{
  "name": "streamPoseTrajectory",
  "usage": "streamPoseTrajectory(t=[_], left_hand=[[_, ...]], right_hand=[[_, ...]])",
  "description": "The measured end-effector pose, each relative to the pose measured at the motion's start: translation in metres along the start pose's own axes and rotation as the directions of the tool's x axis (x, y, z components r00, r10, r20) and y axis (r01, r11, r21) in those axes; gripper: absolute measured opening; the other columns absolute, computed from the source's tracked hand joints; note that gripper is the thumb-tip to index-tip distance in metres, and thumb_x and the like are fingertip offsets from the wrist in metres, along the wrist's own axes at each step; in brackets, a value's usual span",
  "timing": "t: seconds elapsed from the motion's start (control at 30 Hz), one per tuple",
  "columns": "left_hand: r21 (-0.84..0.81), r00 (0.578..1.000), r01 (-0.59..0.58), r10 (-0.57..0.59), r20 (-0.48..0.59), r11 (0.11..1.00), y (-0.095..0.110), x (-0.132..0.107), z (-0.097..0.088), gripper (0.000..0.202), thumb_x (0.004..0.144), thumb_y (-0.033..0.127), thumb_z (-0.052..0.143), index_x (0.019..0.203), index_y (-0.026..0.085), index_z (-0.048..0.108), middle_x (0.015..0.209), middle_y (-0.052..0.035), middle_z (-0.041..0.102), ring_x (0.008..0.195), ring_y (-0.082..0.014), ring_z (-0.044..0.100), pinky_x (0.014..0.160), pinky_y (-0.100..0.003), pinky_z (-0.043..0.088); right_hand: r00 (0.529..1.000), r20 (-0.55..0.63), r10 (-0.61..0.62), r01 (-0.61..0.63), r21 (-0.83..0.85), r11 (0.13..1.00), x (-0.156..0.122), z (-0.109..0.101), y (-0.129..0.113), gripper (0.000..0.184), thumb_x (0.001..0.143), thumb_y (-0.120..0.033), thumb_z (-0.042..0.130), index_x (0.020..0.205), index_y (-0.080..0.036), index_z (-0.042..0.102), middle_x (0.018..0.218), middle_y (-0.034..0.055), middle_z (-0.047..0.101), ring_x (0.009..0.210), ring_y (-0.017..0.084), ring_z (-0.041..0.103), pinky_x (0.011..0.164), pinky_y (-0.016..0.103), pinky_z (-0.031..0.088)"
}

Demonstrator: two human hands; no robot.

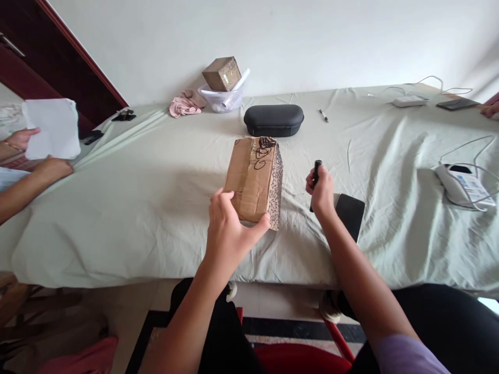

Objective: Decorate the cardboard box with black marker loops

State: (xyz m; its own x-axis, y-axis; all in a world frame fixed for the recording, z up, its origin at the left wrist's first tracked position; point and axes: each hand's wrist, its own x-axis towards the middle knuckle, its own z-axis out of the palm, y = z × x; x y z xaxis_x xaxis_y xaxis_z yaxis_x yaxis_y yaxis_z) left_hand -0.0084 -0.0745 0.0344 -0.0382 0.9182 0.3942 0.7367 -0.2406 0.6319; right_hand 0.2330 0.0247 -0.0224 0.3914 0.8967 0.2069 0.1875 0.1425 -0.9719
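A brown cardboard box (pixel 248 171) lies on the cloth in front of me, with black scribbles on its taped top and a dark printed pattern on its right side. My left hand (pixel 230 223) grips the near end, fingers on the left edge and thumb at the near right corner. To the right of the box, my right hand (pixel 323 189) is closed in a fist round a black marker-like stick (pixel 317 167); its lower end is mostly hidden. A black phone (pixel 351 214) lies beside and partly under my right forearm.
Behind the box is a black hard case (pixel 273 120), with a small pen (pixel 323 115) to its right. A plastic tub (pixel 222 101) carries another box (pixel 222 74) beside a pink cloth (pixel 187 103). At left, another person holds white sheets (pixel 52 129). A white cabled device (pixel 465 184) sits right.
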Motion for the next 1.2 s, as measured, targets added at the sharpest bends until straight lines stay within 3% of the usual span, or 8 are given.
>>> streamPoseTrajectory(t=[0.13, 0.43, 0.6, 0.77, 0.87, 1.0, 1.1, 1.2], left_hand=[[0.035, 0.998, -0.055, 0.056, -0.021, 0.998, 0.001, -0.003, 0.005, 0.066, 0.076, 0.048, 0.076, 0.123, 0.019, 0.04, 0.138, -0.0211, 0.051, 0.138, -0.0423, 0.05, 0.11, -0.062, 0.049], [0.131, 0.979, -0.186, 0.194, -0.057, 0.974, 0.009, -0.011, 0.015, 0.068, 0.074, 0.044, 0.078, 0.124, 0.018, 0.039, 0.136, -0.0231, 0.051, 0.135, -0.0452, 0.052, 0.105, -0.064, 0.052], [0.137, 0.975, -0.202, 0.213, -0.069, 0.97, 0.013, -0.014, 0.018, 0.069, 0.073, 0.041, 0.08, 0.123, 0.019, 0.039, 0.134, -0.0227, 0.053, 0.139, -0.0443, 0.049, 0.108, -0.064, 0.05], [0.166, 0.978, -0.187, 0.199, -0.056, 0.968, 0.015, -0.016, 0.017, 0.071, 0.074, 0.047, 0.082, 0.122, 0.019, 0.04, 0.135, -0.023, 0.051, 0.134, -0.0444, 0.051, 0.106, -0.063, 0.052], [0.21, 0.986, -0.147, 0.16, -0.045, 0.967, 0.018, -0.019, 0.015, 0.076, 0.072, 0.058, 0.084, 0.12, 0.017, 0.042, 0.136, -0.0251, 0.049, 0.129, -0.0459, 0.053, 0.099, -0.063, 0.055], [0.247, 0.992, -0.11, 0.124, -0.039, 0.963, 0.023, -0.024, 0.015, 0.079, 0.07, 0.067, 0.084, 0.116, 0.018, 0.043, 0.134, -0.0265, 0.047, 0.127, -0.0475, 0.052, 0.094, -0.065, 0.056], [0.258, 0.99, -0.121, 0.134, -0.035, 0.959, 0.025, -0.026, 0.016, 0.079, 0.071, 0.07, 0.082, 0.117, 0.018, 0.043, 0.135, -0.027, 0.046, 0.127, -0.0476, 0.051, 0.094, -0.066, 0.056], [0.271, 0.989, -0.126, 0.142, -0.039, 0.954, 0.024, -0.027, 0.017, 0.079, 0.072, 0.07, 0.081, 0.118, 0.017, 0.043, 0.136, -0.0275, 0.045, 0.129, -0.0472, 0.05, 0.097, -0.065, 0.055]], right_hand=[[0.996, -0.085, -0.036, 0.066, 0.384, 0.921, -0.005, -0.009, -0.011, 0.048, 0.092, -0.064, 0.051, 0.07, -0.023, 0.039, 0.063, -0.0035, 0.036, 0.052, 0.01, 0.031, 0.046, 0.021, 0.023], [0.995, 0.102, 0.012, -0.049, 0.371, 0.927, -0.013, 0.002, -0.009, 0.014, 0.078, -0.035, 0.055, 0.079, -0.022, 0.051, 0.071, -0.0063, 0.039, 0.039, 0.004, 0.028, 0.038, 0.021, 0.016], [0.999, 0.025, -0.022, 0.02, 0.088, 0.996, -0.012, 0.009, -0.002, 0.029, 0.093, -0.051, 0.047, 0.083, -0.024, 0.043, 0.074, -0.0042, 0.043, 0.047, 0.008, 0.038, 0.046, 0.024, 0.034], [0.997, 0.074, 0.016, 0.013, -0.37, 0.929, 0.006, -0.004, 0.006, 0.037, 0.092, -0.048, 0.051, 0.113, -0.018, 0.057, 0.114, 0.0155, 0.064, 0.091, 0.024, 0.066, 0.087, 0.042, 0.055], [0.993, 0.094, 0.067, 0.002, -0.591, 0.807, 0.01, -0.041, -0.005, 0.049, 0.081, -0.035, 0.068, 0.123, -0.012, 0.063, 0.132, 0.0281, 0.059, 0.114, 0.041, 0.064, 0.102, 0.061, 0.046], [0.907, -0.145, 0.396, -0.217, -0.965, 0.145, -0.003, -0.094, -0.019, 0.074, 0.09, -0.062, 0.061, 0.139, -0.006, 0.058, 0.125, 0.0326, 0.064, 0.121, 0.053, 0.062, 0.093, 0.066, 0.05], [0.864, -0.153, 0.48, -0.227, -0.969, 0.101, -0.016, -0.113, -0.012, 0.098, 0.089, -0.07, 0.06, 0.155, -0.001, 0.042, 0.128, 0.0348, 0.064, 0.125, 0.053, 0.061, 0.095, 0.065, 0.051], [0.913, -0.067, 0.402, -0.162, -0.965, 0.208, -0.017, -0.113, 0.002, 0.111, 0.084, -0.067, 0.07, 0.157, 0.006, 0.03, 0.129, 0.0359, 0.063, 0.127, 0.05, 0.061, 0.098, 0.058, 0.052]])
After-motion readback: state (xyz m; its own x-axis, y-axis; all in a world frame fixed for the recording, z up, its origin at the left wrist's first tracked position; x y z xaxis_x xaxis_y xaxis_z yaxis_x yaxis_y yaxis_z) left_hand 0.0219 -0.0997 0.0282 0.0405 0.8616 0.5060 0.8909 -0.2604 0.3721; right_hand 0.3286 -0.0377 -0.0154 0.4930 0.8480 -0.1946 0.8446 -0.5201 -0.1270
